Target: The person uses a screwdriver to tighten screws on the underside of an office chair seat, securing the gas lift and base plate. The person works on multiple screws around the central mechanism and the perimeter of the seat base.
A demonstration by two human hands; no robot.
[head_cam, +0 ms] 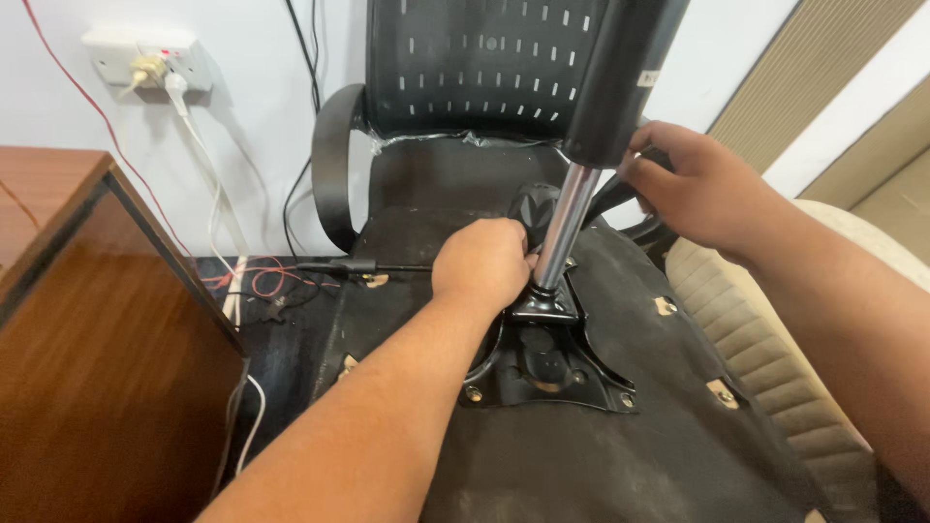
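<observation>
The left hand [481,261] is curled shut around a black knob [536,206] beside the chrome gas-lift column [565,225], whose black sleeve [620,77] is gripped by the right hand [699,189]. The column stands upright in the metal plate [547,373] on the overturned chair seat [678,446], beside a wooden cabinet [97,339] and a white wall [58,116].

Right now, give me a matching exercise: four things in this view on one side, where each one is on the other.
1 left hand
2 right hand
3 white wall socket
4 brown wooden cabinet

A lower left
B on the shiny metal chair column, near its black base plate
C upper left
D at the black column sleeve

1-B, 2-D, 3-C, 4-A
</observation>
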